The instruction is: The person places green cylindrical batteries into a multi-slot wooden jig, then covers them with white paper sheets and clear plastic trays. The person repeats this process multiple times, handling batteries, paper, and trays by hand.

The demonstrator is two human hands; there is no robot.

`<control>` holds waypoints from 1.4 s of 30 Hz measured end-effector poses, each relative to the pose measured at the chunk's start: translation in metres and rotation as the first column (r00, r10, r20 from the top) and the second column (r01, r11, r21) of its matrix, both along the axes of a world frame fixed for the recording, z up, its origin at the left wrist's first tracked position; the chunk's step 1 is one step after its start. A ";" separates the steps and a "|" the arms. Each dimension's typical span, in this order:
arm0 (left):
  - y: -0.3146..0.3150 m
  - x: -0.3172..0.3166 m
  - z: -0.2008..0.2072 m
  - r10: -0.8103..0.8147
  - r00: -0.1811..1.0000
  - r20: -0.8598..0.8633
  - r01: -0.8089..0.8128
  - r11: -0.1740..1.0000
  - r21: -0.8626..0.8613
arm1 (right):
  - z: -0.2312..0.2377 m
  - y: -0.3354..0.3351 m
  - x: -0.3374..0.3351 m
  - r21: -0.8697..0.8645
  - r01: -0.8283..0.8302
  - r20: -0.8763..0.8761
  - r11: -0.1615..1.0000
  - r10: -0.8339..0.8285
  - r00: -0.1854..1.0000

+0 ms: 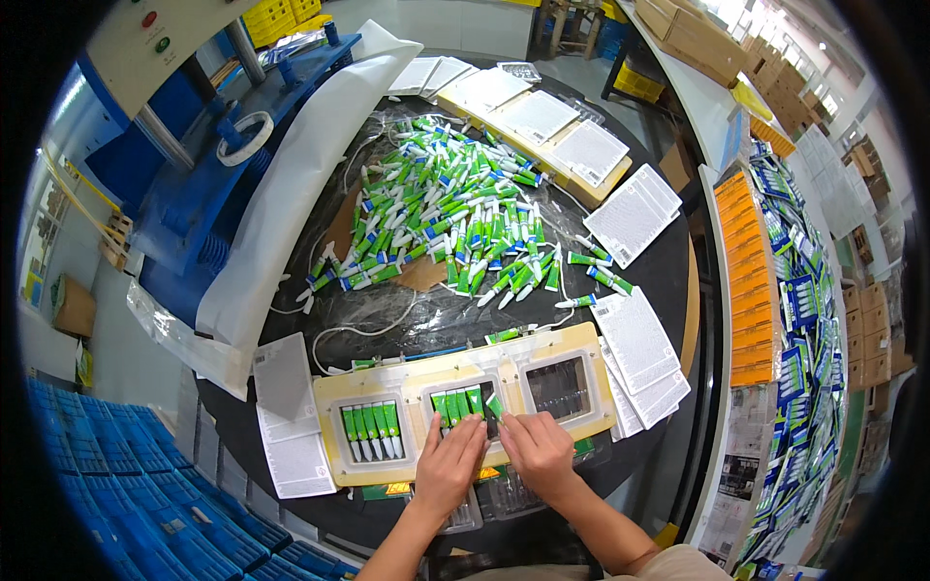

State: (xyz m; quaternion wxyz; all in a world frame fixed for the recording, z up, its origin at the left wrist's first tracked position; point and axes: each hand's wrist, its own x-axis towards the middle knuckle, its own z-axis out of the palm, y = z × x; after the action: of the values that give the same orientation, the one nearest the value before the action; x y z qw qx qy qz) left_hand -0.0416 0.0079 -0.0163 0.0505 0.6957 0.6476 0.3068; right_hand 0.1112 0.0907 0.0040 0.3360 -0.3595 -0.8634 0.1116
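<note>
In front of me lies a cream-coloured tray (329,395) with three rectangular openings. The left opening holds a row of small green-and-white tubes (371,424), side by side with their white caps toward me. My left hand (450,465) rests over the middle opening, its fingers stretched out on another row of green tubes (453,402) and partly hiding them. Beside it, my right hand (539,453) pinches a single green tube (495,406) at the right end of that row. A clear plastic blister (559,389) without tubes sits in the right opening.
A big heap of tubes (436,208) covers the round black table (387,334). Printed white cards (635,215) lie around the edge, some on a second cream tray (605,184). A blue press (184,208) stands left, blue crates (145,474) lower left. Packed blister cards (804,339) fill the right.
</note>
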 end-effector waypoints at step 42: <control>0.071 0.053 0.044 0.044 0.985 0.168 -0.062 0.992 0.106 | -0.009 0.102 0.087 0.064 -0.288 -0.043 0.956 0.291 0.956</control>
State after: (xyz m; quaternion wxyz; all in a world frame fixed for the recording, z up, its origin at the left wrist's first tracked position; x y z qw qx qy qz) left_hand 0.0110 0.0790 0.0274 0.0572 0.6522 0.6414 0.4000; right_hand 0.1978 0.1931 -0.0053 0.3486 -0.2165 -0.9004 0.1443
